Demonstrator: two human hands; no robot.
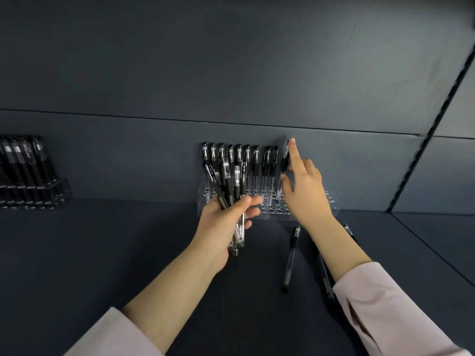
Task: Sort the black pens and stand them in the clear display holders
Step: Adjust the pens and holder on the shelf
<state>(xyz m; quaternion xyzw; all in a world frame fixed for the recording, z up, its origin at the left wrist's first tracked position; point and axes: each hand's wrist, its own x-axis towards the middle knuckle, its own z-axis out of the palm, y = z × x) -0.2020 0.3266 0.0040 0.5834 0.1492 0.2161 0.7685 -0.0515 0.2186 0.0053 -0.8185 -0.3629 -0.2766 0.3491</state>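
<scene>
Clear holder (331,201) stands at the back of the shelf; a row of pens (239,158) is upright in its rear holes, left end to centre. Right hand (308,196) is over the holder's right half w/ one pen (284,163) pinched lightly: index fingertip (292,143) on the cap top, thumb (284,181) on the barrel lower down, other fingers loose. That pen leans slightly; whether its tip is seated in a hole I cannot tell. Left hand (221,222), in front of the holder's left end, has fingers wrapped round a bundle of pens (228,181), fanned upward. Loose pens (290,258) lie flat in front of the holder's right end. Assessment: pens are light, stiff, smooth plastic — apt to slip or roll — so best taken at the rubber grip section. Holder prob. light; a hard push could shift it.
</scene>
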